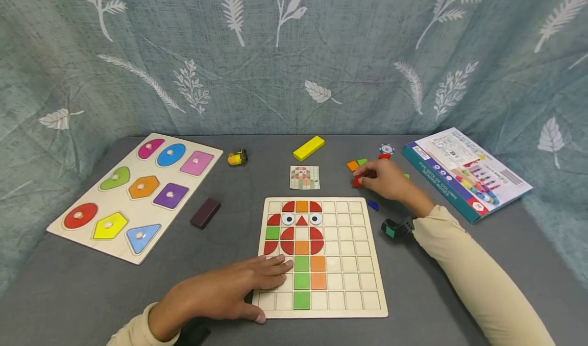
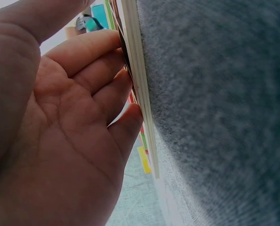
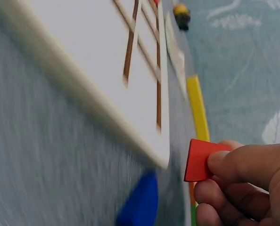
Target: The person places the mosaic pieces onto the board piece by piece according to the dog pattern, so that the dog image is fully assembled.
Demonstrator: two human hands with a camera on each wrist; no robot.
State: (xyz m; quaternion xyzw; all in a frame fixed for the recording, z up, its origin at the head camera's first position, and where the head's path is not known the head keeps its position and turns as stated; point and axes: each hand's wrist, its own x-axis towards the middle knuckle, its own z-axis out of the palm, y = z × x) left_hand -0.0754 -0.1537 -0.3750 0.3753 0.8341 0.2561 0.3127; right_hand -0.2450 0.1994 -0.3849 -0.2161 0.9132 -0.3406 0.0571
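By the far right corner of the board (image 1: 350, 248), your right hand (image 1: 385, 181) pinches a red tile (image 3: 197, 161) — picking out a piece looks like the step. Your left hand (image 1: 227, 287), unclenched, rests on the board's left side. The next move likely calls for checking the card (image 1: 304, 177), then laying the tile in a square (image 1: 351, 280). Your grip covers part of it, your left hand hides lower-left squares, and the card's pattern is too small to read fully.
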